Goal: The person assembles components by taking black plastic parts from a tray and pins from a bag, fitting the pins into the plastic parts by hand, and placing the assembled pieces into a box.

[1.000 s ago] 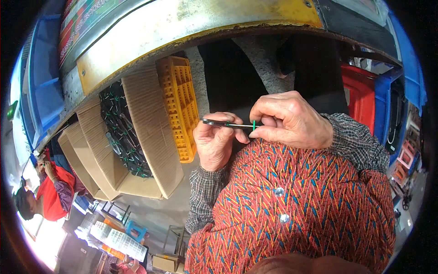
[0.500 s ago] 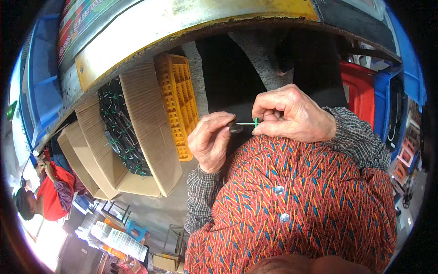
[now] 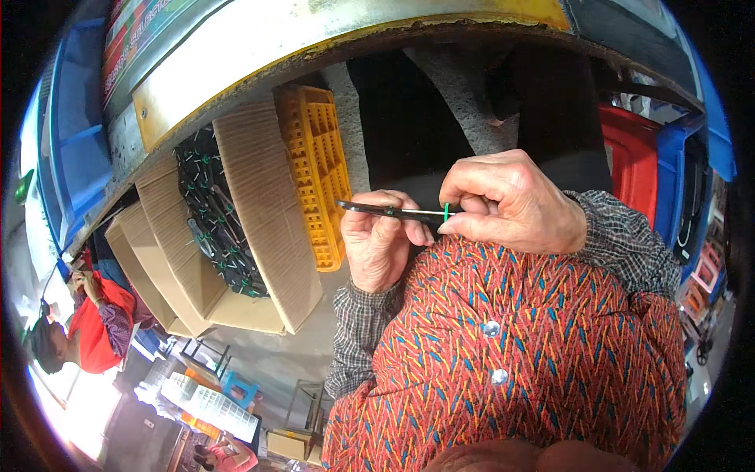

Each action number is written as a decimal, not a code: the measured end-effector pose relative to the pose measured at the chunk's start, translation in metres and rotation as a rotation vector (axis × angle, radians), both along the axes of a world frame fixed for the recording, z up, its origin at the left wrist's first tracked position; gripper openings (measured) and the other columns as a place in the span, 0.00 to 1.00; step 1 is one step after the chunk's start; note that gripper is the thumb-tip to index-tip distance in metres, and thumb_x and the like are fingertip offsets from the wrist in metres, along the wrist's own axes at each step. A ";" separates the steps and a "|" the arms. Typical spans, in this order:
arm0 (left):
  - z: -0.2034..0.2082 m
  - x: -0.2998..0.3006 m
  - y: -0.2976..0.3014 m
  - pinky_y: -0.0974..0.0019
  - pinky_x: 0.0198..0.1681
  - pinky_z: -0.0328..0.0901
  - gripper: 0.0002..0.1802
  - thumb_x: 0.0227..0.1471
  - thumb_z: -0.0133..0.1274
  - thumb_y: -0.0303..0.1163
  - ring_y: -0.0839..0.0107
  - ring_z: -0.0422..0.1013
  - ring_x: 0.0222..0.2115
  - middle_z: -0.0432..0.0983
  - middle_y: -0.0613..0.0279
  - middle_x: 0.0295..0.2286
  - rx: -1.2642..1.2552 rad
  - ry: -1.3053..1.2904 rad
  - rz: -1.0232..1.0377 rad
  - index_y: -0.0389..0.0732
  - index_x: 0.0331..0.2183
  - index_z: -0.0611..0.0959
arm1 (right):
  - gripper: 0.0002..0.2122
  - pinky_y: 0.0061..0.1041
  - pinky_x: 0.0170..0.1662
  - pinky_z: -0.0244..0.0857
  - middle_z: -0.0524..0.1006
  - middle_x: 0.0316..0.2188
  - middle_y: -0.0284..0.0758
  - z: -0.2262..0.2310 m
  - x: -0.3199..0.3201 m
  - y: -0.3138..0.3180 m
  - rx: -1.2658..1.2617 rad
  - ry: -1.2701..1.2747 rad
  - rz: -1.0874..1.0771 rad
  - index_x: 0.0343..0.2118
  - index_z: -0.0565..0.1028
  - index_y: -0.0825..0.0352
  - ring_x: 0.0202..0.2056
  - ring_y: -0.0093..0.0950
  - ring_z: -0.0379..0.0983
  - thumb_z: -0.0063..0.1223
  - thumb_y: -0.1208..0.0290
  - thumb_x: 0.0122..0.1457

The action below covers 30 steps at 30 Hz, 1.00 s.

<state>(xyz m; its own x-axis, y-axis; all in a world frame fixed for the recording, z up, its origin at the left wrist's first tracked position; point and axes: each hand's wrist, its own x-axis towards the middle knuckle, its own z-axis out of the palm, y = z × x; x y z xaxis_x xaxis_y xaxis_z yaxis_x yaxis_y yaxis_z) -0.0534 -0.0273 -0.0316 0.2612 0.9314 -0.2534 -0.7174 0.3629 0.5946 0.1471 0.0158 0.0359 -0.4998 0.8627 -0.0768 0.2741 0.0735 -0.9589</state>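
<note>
We find both hands raised close to the chest, just above the red patterned shirt (image 3: pixel 511 338), which serves as our reference. The left hand (image 3: pixel 381 244) is closed on a slim dark metal piece (image 3: pixel 377 209), pinched between thumb and fingers, its pointed end sticking out to the left toward the yellow crate (image 3: pixel 318 173). The right hand (image 3: pixel 511 204) is likewise closed, fingertips pinching a small green clip (image 3: pixel 446 212) at the near end of a thin pale wire that runs from the dark piece. The two hands almost touch, directly above the shirt's upper edge.

In our judgement the step in hand is fitting or threading the green part onto the piece, at mid-assembly. The next move would call for a steady left-hand hold and fine fingertip alignment by the right, since the parts are small and easily slipped.

Up and left of the shirt, a cardboard box (image 3: pixel 259 220) holds many similar dark pieces with green fittings.
</note>
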 end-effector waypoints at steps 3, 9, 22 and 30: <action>-0.002 0.001 -0.001 0.61 0.25 0.72 0.13 0.53 0.55 0.30 0.66 0.71 0.21 0.70 0.51 0.26 -0.013 -0.024 -0.011 0.35 0.38 0.73 | 0.09 0.22 0.19 0.53 0.64 0.16 0.30 0.000 -0.002 0.001 0.021 0.014 0.004 0.26 0.72 0.70 0.17 0.20 0.60 0.62 0.76 0.45; -0.006 0.000 -0.003 0.61 0.25 0.72 0.13 0.53 0.55 0.31 0.66 0.71 0.22 0.71 0.49 0.29 -0.029 -0.068 -0.027 0.36 0.39 0.73 | 0.10 0.31 0.21 0.56 0.65 0.15 0.36 0.001 -0.005 0.001 -0.003 0.031 -0.021 0.22 0.69 0.71 0.17 0.31 0.63 0.61 0.73 0.45; -0.007 0.001 -0.003 0.61 0.26 0.72 0.11 0.53 0.54 0.27 0.65 0.72 0.23 0.72 0.47 0.31 0.013 -0.032 -0.030 0.35 0.38 0.74 | 0.12 0.31 0.21 0.56 0.65 0.15 0.37 -0.001 -0.004 0.000 -0.025 0.025 -0.015 0.22 0.69 0.71 0.17 0.32 0.63 0.61 0.70 0.47; -0.007 0.001 0.000 0.63 0.29 0.71 0.10 0.52 0.54 0.23 0.65 0.73 0.24 0.73 0.46 0.32 0.066 0.054 -0.024 0.35 0.38 0.75 | 0.07 0.21 0.19 0.53 0.63 0.14 0.31 -0.003 -0.002 0.000 0.007 0.022 -0.019 0.25 0.72 0.72 0.15 0.20 0.59 0.60 0.77 0.46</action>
<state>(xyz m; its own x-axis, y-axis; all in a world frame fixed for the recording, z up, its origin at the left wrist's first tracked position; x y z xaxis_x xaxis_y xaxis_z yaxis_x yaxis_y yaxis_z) -0.0527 -0.0278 -0.0388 0.2715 0.9401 -0.2059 -0.6749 0.3385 0.6557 0.1448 0.0158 0.0325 -0.4846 0.8727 -0.0600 0.2544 0.0750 -0.9642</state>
